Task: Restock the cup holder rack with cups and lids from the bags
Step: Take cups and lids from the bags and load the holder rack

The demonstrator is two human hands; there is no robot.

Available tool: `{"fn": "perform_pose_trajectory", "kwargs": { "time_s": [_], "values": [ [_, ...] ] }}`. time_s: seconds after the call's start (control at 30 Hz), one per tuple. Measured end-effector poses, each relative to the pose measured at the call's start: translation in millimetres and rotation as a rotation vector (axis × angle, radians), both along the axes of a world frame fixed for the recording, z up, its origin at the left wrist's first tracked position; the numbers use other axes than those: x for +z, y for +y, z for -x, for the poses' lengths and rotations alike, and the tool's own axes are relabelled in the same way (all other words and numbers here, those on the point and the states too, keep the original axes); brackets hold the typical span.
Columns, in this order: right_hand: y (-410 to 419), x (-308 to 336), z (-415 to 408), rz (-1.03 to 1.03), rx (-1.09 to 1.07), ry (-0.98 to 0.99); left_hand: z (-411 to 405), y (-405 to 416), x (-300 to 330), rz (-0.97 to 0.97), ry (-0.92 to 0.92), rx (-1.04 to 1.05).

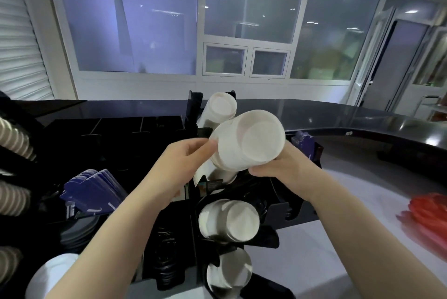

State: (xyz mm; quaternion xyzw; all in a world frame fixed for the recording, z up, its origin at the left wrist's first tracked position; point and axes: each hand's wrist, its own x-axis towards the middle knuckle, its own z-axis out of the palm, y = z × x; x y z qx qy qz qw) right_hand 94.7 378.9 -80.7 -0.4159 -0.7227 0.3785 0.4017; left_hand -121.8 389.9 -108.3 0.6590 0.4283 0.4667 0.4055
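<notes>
Overhead, both hands hold a stack of white paper cups (246,140) above the black cup holder rack (242,204), the stack lying tilted with its bases toward the camera and its far end meeting the rack's second slot. The left hand (179,168) curls its fingers against the stack's left side, thumb and fingertips touching the cup wall; the right hand (283,165) cups the stack from below and to the right, fingers wrapped under its rim. The hands sit close together, one on either side of the stack.

Behind the held stack, at the rack's far end, another white cup stack (219,109) already rests in its slot. Nearer the camera than the hands, two more cup stacks (229,220) occupy the rack's lower slots, the nearest one (229,272) at the frame's bottom edge. Left of the rack, dark blue cup sleeves (94,189) stand in a compartment, with dark lids (77,231) stacked below them. Right of the rack, a red object (428,211), too blurred to identify, lies on the pale counter (350,238).
</notes>
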Motion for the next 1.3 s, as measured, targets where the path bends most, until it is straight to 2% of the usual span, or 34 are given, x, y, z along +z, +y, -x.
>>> {"fn": "perform_pose_trajectory", "kwargs": {
  "time_s": [0.07,0.13,0.3,0.4,0.5,0.73,0.83,0.97,1.13,1.3],
  "values": [
    [-15,2,-2,-0.128,-0.029,-0.004,-6,-12,7,-0.062,-0.048,0.034],
    [-29,1,-5,-0.117,-0.004,0.112,-13,-26,9,-0.079,-0.120,0.076],
    [-73,-12,-14,-0.204,-0.128,0.156,-19,-61,-4,-0.068,-0.297,0.064],
    [-99,-24,-24,-0.234,-0.045,0.242,-21,-80,-21,-0.044,-0.363,0.014],
    [-122,-36,-30,-0.224,-0.026,0.366,-23,-92,-33,-0.019,-0.338,0.023],
    [-160,-55,-42,-0.225,-0.187,0.377,-38,-110,-53,0.018,-0.230,-0.007],
    [-174,-63,-44,-0.247,-0.248,0.352,-37,-121,-60,-0.021,-0.126,-0.023],
    [-189,-77,-43,-0.197,-0.372,0.339,-18,-137,-68,-0.009,-0.110,0.059],
    [-188,-101,-27,-0.117,-0.525,0.106,15,-162,-75,0.038,-0.108,0.138],
    [-171,-111,7,-0.163,-0.518,-0.123,43,-183,-82,0.079,-0.091,0.214]
  ]
}}
